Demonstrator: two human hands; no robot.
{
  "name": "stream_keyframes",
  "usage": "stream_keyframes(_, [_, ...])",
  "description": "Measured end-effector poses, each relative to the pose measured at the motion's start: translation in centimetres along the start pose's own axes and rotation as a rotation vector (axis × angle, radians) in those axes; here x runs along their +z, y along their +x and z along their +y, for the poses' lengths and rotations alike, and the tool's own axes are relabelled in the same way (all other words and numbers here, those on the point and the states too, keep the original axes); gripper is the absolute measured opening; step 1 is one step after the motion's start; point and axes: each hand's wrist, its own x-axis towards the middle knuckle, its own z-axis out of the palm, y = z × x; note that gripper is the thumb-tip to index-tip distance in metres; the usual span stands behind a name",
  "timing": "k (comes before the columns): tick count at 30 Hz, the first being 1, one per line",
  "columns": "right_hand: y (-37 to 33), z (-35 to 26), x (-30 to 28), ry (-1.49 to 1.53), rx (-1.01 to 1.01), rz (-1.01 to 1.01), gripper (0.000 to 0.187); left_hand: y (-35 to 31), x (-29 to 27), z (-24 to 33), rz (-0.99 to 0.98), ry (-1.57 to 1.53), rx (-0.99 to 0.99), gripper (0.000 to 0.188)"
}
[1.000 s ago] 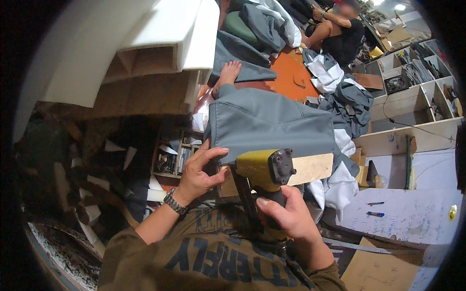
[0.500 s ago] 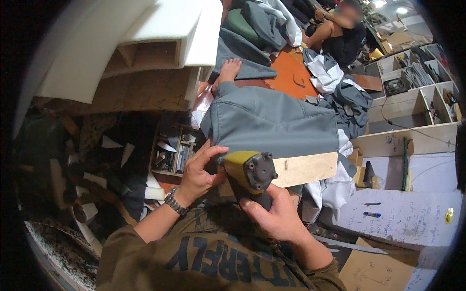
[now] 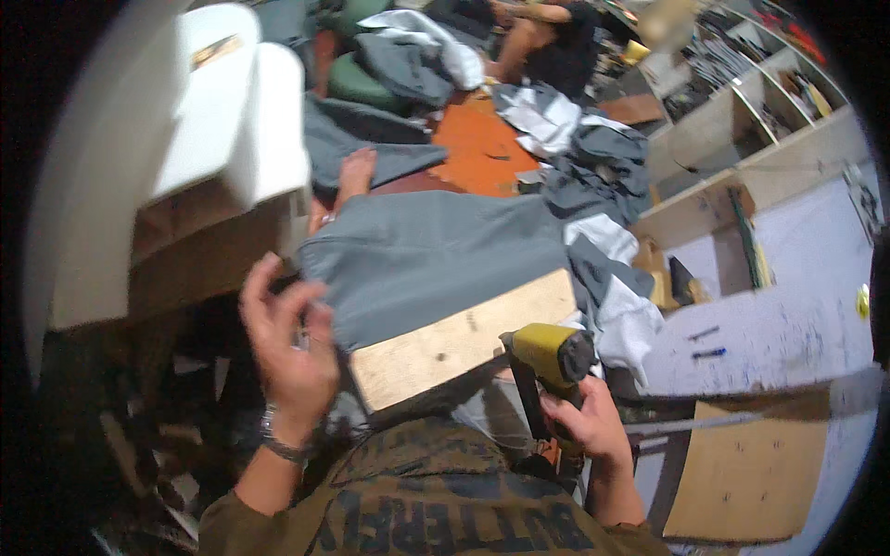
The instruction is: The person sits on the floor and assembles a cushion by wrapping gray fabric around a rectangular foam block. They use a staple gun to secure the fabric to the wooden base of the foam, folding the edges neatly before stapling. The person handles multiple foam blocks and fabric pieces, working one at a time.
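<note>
A grey leather-like cover (image 3: 436, 255) is stretched over a piece in front of me, and a pale bare wooden board (image 3: 501, 320) runs along its near edge. My right hand (image 3: 598, 422) grips a yellow and black staple gun (image 3: 547, 352) by the handle, beside the right end of the board. My left hand (image 3: 301, 357) is raised just left of the cover, fingers bent and apart, and I see nothing held in it. A watch (image 3: 283, 435) sits on the left wrist.
White foam-padded furniture (image 3: 222, 120) stands at the left. Beyond the cover are a bare foot (image 3: 357, 171), an orange sheet (image 3: 477, 144) and a seated person (image 3: 547, 42). Heaped fabric (image 3: 603, 176), wooden compartments (image 3: 714, 125) and a cardboard sheet (image 3: 751, 468) are at the right.
The staple gun has moved right in my right hand, off the cover's near left corner, uncovering more of the board. My left hand has lifted away from that corner. The view has shifted.
</note>
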Motion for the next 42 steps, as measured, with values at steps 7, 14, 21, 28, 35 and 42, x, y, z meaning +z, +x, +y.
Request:
stream_keyframes(7, [0.3,5.3,-1.9,0.094,-0.001,0.12,0.044,13.6,15.1,2.4,-0.625,0.3,0.13,0.057])
stream_keyframes(14, [0.8,6.4,-2.6,0.206,-0.053,0.012,0.042,13.1,24.0,-5.6,-1.095,0.584,0.338,0.058])
stream_keyframes(21, [1.2,8.1,-3.5,0.287,-0.028,-0.115,0.038,11.6,20.9,-3.4,-0.977,0.616,0.246,0.045])
stream_keyframes(28, [0.9,8.2,-3.2,0.286,0.039,-0.059,0.038,14.1,19.4,-3.2,-0.887,0.536,0.292,0.026])
stream_keyframes(35, [0.9,8.4,-3.1,0.267,0.012,-0.033,0.041,16.6,20.3,-2.8,-1.016,0.595,0.243,0.038])
stream_keyframes(42, [0.9,9.4,-2.4,0.28,0.004,-0.042,0.039,11.8,21.4,-0.6,-1.251,0.714,0.025,0.054])
